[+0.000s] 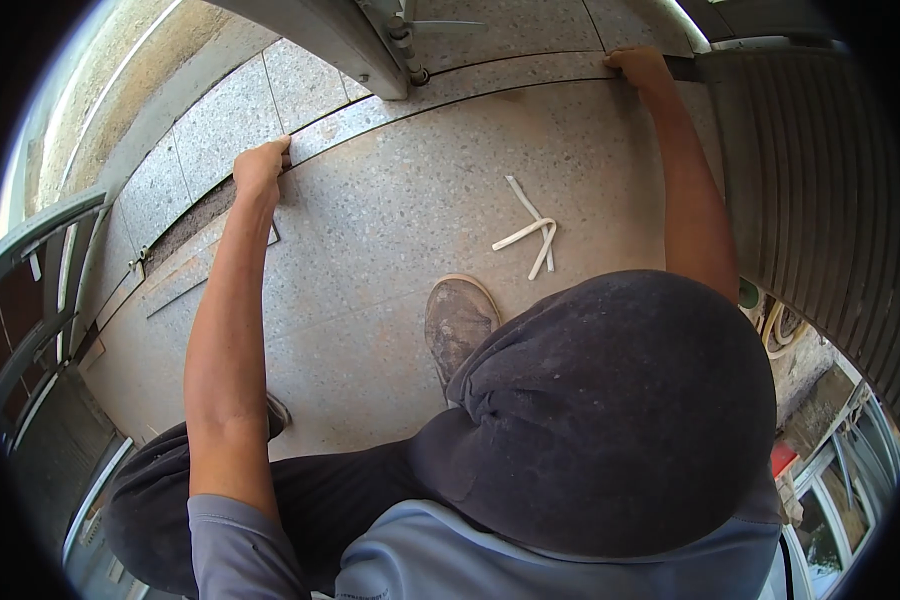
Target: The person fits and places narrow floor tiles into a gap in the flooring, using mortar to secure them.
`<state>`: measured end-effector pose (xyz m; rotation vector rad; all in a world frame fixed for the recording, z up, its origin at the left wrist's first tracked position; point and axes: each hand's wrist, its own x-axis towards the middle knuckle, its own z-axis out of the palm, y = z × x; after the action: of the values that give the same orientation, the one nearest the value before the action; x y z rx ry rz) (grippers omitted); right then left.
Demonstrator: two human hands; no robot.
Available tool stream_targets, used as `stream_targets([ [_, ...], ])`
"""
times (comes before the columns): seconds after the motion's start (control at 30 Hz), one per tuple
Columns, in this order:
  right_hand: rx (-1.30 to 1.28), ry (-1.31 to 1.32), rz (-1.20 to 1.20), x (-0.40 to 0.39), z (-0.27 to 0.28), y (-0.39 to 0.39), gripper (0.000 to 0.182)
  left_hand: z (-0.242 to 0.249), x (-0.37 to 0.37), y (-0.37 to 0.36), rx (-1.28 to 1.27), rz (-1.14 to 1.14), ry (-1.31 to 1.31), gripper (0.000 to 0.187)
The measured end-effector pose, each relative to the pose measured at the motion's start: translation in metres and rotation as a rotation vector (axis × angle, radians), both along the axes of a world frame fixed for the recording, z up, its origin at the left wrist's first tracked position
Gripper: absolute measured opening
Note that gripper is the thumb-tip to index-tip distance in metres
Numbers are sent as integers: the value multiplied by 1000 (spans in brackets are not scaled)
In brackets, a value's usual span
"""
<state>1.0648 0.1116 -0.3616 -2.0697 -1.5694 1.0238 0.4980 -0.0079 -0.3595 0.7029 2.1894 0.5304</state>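
Observation:
A long, narrow strip of speckled stone tile (510, 76) lies across the floor beneath a metal post, between my two hands. My left hand (260, 165) is closed at its left end, fingertips on the edge. At the far right end my right hand (638, 68) grips the strip, its fingers curled over the end. To the left of my left hand a gap (192, 222) in the floor exposes rough grey material. Dark joints run along both sides of the strip.
Bent white strips (530, 228) lie on the speckled floor (390, 220) ahead of my shoe (460, 325). A metal post (335, 45) stands over the strip. A ribbed shutter (820, 200) is at the right, and a thin flat piece (185, 285) lies near the gap.

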Motion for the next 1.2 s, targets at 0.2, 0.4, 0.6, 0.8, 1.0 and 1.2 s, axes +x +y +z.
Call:
stream_targets([
  [0.2, -5, 34, -49, -3, 3, -3, 26, -3, -2, 1, -11, 11, -7, 29],
  [0.4, 23, 42, -42, -3, 4, -6, 24, -2, -3, 1, -7, 24, 2, 29],
  [0.6, -1, -27, -17, 6, -12, 4, 25, -1, 1, 3, -25, 28, 46, 28],
  [0.8, 13, 60, -36, 6, -7, -1, 25, -4, -1, 1, -5, 31, 13, 28],
  [1.0, 1, 51, -56, 1, -2, -2, 24, -9, -5, 2, -16, 25, 25, 28],
  [1.2, -8, -3, -16, -2, 2, -2, 23, -9, -4, 2, -19, 22, 30, 28],
])
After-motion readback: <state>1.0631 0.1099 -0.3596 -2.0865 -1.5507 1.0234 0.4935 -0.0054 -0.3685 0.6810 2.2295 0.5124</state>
